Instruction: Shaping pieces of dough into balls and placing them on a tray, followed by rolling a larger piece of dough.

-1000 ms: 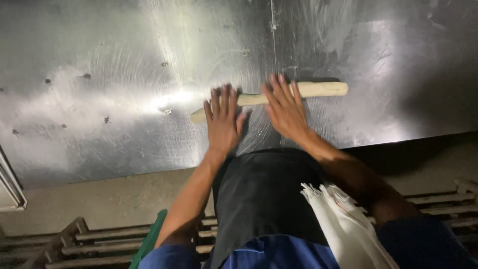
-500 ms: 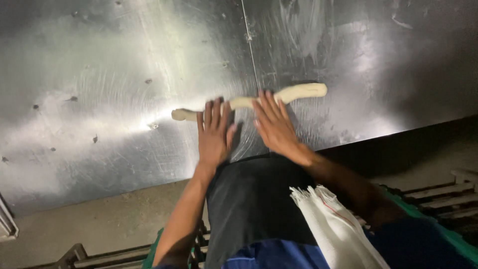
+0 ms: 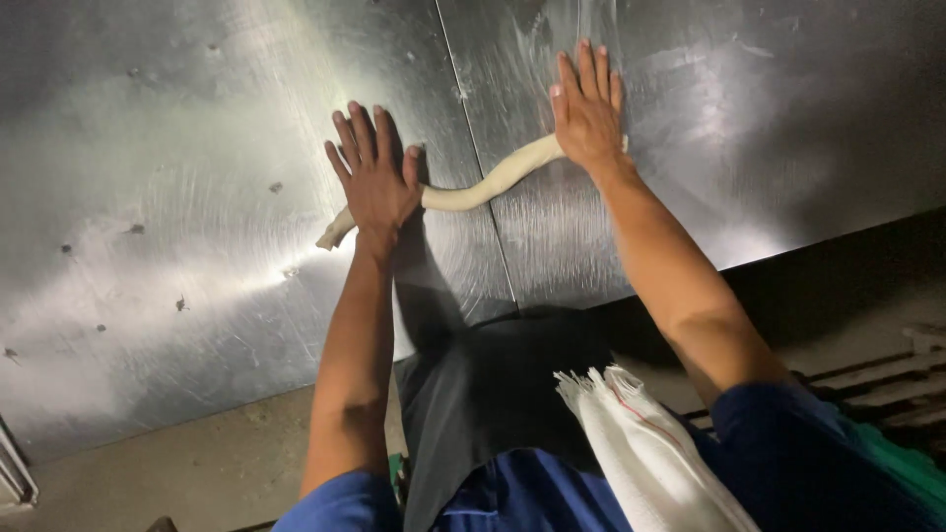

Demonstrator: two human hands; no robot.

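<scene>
A long pale rope of dough lies on the steel table, bent in a shallow S. My left hand presses flat on its left part, fingers spread, and the dough's left tip pokes out below the palm. My right hand presses flat on the dough's right end, farther back on the table, covering that end. Both palms are down with fingers apart; neither hand grasps anything.
A seam runs through the steel surface between my hands. Small dark specks dot the table's left side. A white woven cloth hangs at my waist over a dark apron. The table's front edge and the floor lie below.
My hands have moved apart and farther back on the table. The dough has grown longer and thinner, going from a straight stick to a curved rope.
</scene>
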